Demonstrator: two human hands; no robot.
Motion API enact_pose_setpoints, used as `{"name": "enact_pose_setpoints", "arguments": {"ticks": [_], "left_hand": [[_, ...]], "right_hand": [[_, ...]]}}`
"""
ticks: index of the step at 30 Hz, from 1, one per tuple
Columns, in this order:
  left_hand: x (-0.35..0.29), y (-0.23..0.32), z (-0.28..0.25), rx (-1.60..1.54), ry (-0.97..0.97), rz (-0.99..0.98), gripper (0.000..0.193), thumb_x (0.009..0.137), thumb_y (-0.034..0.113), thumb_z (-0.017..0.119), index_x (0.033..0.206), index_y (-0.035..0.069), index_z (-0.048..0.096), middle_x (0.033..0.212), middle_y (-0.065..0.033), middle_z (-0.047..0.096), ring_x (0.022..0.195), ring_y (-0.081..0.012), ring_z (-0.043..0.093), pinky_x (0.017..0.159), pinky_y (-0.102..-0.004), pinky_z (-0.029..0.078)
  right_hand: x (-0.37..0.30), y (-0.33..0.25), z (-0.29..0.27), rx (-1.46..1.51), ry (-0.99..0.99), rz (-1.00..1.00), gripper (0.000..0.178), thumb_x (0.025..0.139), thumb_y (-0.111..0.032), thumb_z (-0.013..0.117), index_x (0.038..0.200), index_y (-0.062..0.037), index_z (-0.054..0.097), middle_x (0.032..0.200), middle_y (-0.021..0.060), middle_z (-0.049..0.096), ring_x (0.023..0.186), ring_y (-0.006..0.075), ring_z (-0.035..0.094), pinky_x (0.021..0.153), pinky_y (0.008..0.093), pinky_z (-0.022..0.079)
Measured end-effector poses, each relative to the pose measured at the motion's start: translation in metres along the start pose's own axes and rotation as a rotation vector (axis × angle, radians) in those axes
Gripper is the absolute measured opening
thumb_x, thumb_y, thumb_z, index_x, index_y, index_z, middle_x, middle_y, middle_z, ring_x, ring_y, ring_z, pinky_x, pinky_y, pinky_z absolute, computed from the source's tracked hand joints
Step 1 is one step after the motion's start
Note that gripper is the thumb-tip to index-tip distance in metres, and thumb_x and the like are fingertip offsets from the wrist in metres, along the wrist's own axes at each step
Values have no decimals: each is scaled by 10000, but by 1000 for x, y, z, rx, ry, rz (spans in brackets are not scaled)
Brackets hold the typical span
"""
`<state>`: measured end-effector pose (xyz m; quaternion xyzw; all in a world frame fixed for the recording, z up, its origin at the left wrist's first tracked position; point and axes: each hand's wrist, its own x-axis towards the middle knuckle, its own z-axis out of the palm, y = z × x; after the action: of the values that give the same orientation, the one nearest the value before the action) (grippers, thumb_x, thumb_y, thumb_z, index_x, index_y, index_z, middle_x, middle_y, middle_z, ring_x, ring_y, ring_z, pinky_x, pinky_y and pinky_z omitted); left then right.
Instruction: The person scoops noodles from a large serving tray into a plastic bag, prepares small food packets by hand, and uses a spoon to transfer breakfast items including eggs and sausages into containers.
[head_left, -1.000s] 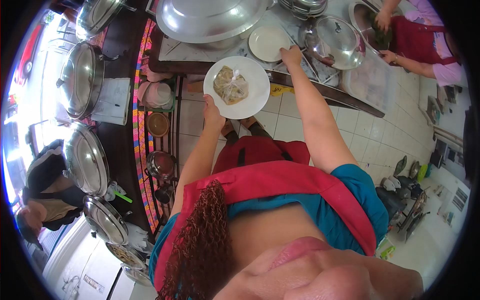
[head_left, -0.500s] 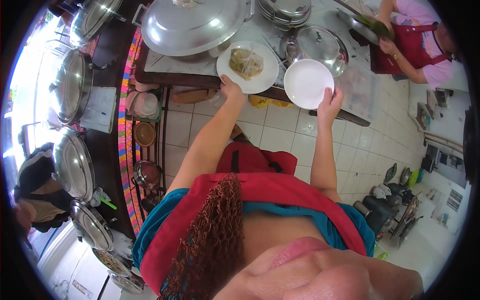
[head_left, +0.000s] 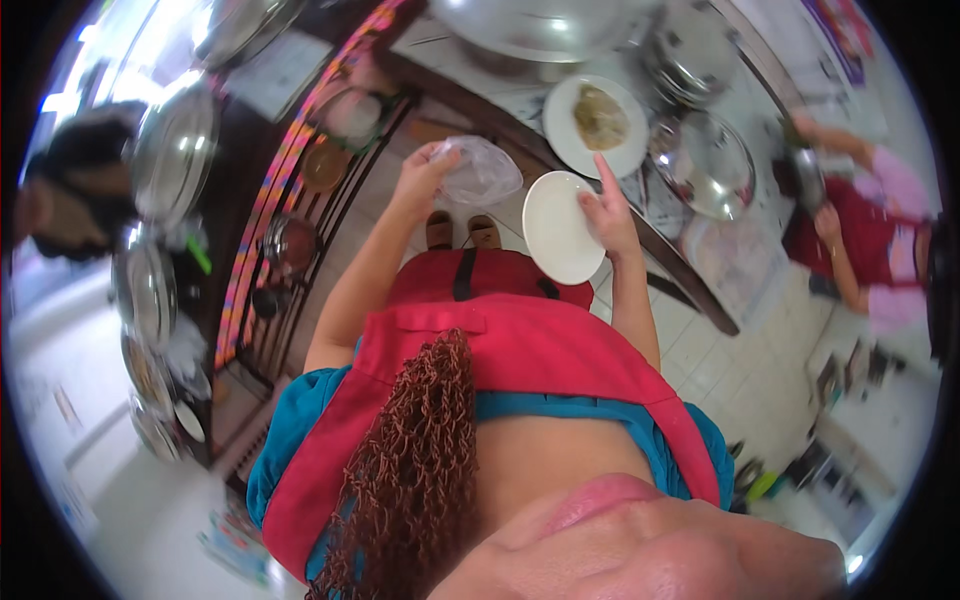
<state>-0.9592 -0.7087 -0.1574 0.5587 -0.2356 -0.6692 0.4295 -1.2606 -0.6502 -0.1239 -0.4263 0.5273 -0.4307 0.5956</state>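
In front of my body my left hand (head_left: 426,178) is closed on a clear plastic bag (head_left: 484,172), which bulges out to the right. My right hand (head_left: 610,212) grips a white plate (head_left: 556,228) by its right side, thumb over its face. That plate is tilted and looks bare. Just beyond, a second white plate (head_left: 562,140) sits on the table (head_left: 655,245) with yellowish-green food (head_left: 602,118) on it. My right index finger points up and overlaps this plate's rim; whether it touches, I cannot make out.
A large silver pot (head_left: 540,30) stands at the far edge, with lidded metal pans (head_left: 705,165) to its right. Several chafing dishes (head_left: 175,150) line the left counter. At right, a person in a red apron (head_left: 850,225) handles something dark. Another person (head_left: 85,180) is at far left.
My left hand has let go of the food plate and now holds the plastic bag. My right hand has drawn its plate closer to my body. The view has turned.
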Motion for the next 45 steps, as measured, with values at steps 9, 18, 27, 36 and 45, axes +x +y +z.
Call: {"name": "enact_pose_setpoints", "arguments": {"ticks": [9, 18, 27, 36, 45], "left_hand": [[-120, 65, -122, -49, 169, 548, 245, 955, 263, 576, 1042, 70, 700, 751, 83, 587, 595, -2, 437, 531, -164, 347], [-261, 16, -251, -310, 563, 980, 333, 935, 103, 573, 1252, 9, 532, 1101, -28, 504, 972, -97, 494, 859, -262, 452], [-379, 18, -361, -732, 1031, 991, 357, 878, -35, 587, 1228, -6, 524, 1133, -122, 628, 1001, -199, 628, 853, -313, 516], [-440, 7, -451, -994, 1440, 1103, 314, 904, 14, 573, 1212, -5, 513, 1173, -117, 595, 1023, -224, 615, 866, -349, 519], [-487, -47, -555, -1026, 1372, 1304, 429, 925, 164, 563, 1311, 27, 434, 1247, -111, 548, 1112, -228, 562, 943, -374, 480]], "right_hand": [[64, -32, 230, -71, -801, 206, 894, 838, -96, 680, 1486, 18, 75, 881, 136, 669, 722, 143, 650, 634, 266, 513], [6, -12, 478, 38, -629, -86, 105, 918, -31, 530, 983, -45, 612, 791, -9, 587, 637, 18, 470, 540, 182, 356], [-134, -31, 657, -173, -879, -977, 198, 805, -80, 657, 993, -45, 604, 923, 94, 626, 718, 178, 634, 639, 251, 478], [-178, -27, 743, -333, -989, -1523, 128, 778, -136, 656, 725, -91, 549, 688, 49, 536, 565, 233, 569, 508, 361, 454], [-242, -1, 818, -72, -1606, -1298, 486, 665, -66, 732, 1130, -103, 597, 1067, 143, 522, 961, 336, 550, 803, 381, 497]]}}
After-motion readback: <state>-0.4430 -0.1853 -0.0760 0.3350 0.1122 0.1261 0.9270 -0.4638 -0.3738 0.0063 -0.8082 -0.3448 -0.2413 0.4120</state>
